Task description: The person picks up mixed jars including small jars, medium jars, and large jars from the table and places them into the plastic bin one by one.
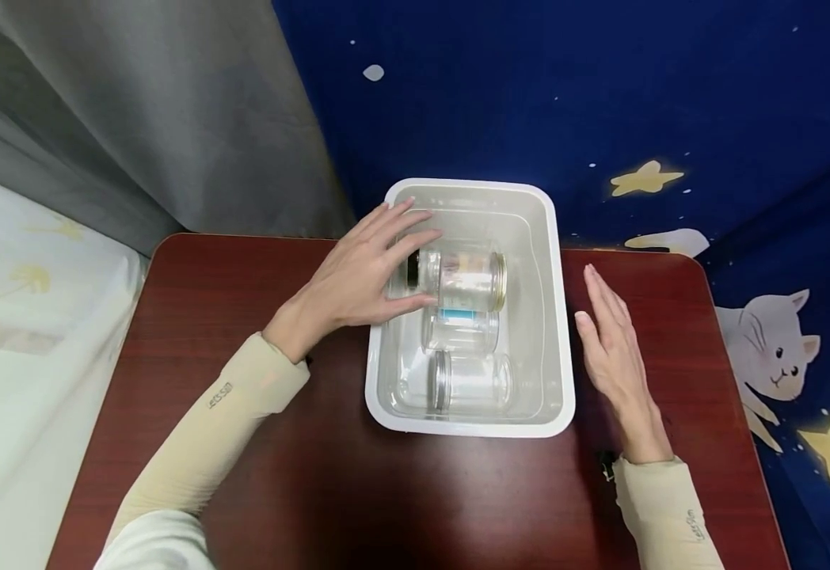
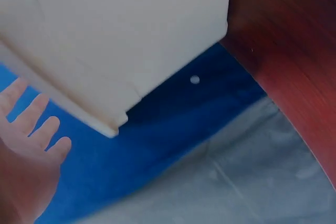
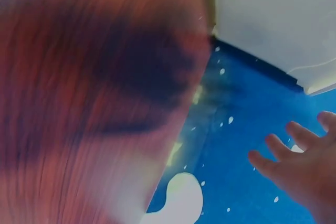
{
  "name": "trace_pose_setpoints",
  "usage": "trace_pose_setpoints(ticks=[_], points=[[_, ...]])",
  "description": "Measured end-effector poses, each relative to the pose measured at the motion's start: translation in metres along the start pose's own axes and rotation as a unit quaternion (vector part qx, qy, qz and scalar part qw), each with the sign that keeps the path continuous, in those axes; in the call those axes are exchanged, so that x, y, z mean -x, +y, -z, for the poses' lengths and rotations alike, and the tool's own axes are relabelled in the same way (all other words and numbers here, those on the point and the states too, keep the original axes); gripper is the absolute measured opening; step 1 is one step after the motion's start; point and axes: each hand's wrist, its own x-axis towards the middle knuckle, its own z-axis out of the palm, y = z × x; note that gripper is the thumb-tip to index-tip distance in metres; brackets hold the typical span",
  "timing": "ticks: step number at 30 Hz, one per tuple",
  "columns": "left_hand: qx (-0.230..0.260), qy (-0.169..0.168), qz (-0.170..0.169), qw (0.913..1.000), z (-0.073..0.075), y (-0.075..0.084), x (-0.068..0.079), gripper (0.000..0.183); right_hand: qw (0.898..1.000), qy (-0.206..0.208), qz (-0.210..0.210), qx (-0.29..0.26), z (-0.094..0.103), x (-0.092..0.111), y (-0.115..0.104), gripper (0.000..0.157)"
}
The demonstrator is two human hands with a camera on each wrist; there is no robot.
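A white plastic bin (image 1: 564, 348) stands on the table with several clear jars inside, lying on their sides. My left hand (image 1: 358, 277) reaches over the bin's left rim, fingers spread above the jars and gripping nothing. Nearest its fingertips lies a gold-lidded jar (image 1: 468, 281); a black lid (image 1: 413, 271) shows partly behind the fingers. Below are a jar with a blue label (image 1: 461, 331) and a silver-lidded jar (image 1: 475, 381). My right hand (image 1: 616, 348) hovers right of the bin, fingers straight, apart from the rim. Both wrist views show the bin's outer wall (image 2: 105, 40) beside outstretched fingers.
The dark red wooden table (image 1: 329, 491) has rounded far corners. Behind it hang a blue curtain (image 1: 493, 95) with stars and a cat print, and a grey curtain (image 1: 194, 103). White cloth (image 1: 23, 380) lies to the left.
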Motion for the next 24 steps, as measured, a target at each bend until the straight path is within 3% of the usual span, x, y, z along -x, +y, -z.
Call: trace_pose_setpoints(ticks=[8,16,24], points=[[-0.006,0.025,0.052,0.9983,0.015,-0.006,0.025,0.080,0.999,-0.028,0.007,0.044,0.007,0.002,0.011,0.061],[-0.015,0.045,0.058,0.9972,0.017,-0.006,0.043,0.082,0.995,-0.049,0.014,0.090,0.015,0.005,0.015,0.070],[-0.021,0.046,0.108,0.9928,0.017,-0.010,0.078,0.080,0.990,-0.068,0.008,0.125,0.019,0.013,0.020,0.078]])
